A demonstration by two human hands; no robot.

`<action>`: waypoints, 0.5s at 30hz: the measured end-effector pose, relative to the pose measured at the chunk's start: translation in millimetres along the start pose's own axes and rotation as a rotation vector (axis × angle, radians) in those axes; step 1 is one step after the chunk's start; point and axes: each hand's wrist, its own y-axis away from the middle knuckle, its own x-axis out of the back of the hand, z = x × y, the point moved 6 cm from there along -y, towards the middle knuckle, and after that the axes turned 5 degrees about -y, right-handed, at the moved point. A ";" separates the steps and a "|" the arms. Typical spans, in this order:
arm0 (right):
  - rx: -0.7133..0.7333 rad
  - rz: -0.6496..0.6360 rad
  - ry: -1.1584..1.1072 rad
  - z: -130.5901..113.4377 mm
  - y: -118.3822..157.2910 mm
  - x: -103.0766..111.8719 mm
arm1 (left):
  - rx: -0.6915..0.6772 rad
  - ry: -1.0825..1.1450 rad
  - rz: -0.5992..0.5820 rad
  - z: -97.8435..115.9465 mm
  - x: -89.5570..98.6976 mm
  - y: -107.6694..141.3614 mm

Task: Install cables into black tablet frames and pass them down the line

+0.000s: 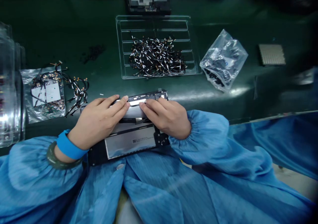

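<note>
At the green worktable's [104, 81] near edge, the left hand's [98, 119] close-set fingers and right hand's [171, 116] bent ones touch an opened electronic device [135, 112]; any pinch is unclear. Uneven pressure could crease its silvery strip [135, 102].

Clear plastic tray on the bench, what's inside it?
The tray holds a tangled heap of thin black cables with white bits. Whatever lies deeper in the heap, and the floor beneath it, is covered.

Two hands [98, 119] [171, 118] – two plastic bags [51, 99] [225, 56] – one cable-filled tray [119, 48].
</note>
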 end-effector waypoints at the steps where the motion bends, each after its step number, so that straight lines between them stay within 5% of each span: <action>1: -0.006 -0.020 0.011 -0.4 -0.2 0.0 | -0.002 -0.018 0.000 0.6 0.7 -0.2; 5: -0.025 -0.080 0.032 3.2 8.2 2.1 | -0.010 -0.067 0.008 1.7 2.6 -0.6; 8: -0.137 0.002 -0.076 15.2 26.2 10.9 | 0.015 0.008 0.046 -3.3 3.1 0.1; 11: -0.490 0.089 -0.292 37.4 53.3 14.8 | 0.115 0.223 0.115 -14.8 2.1 -0.5; 15: -0.891 -0.104 -0.564 49.4 83.3 -4.2 | 0.307 0.341 0.086 -28.8 -9.0 -6.9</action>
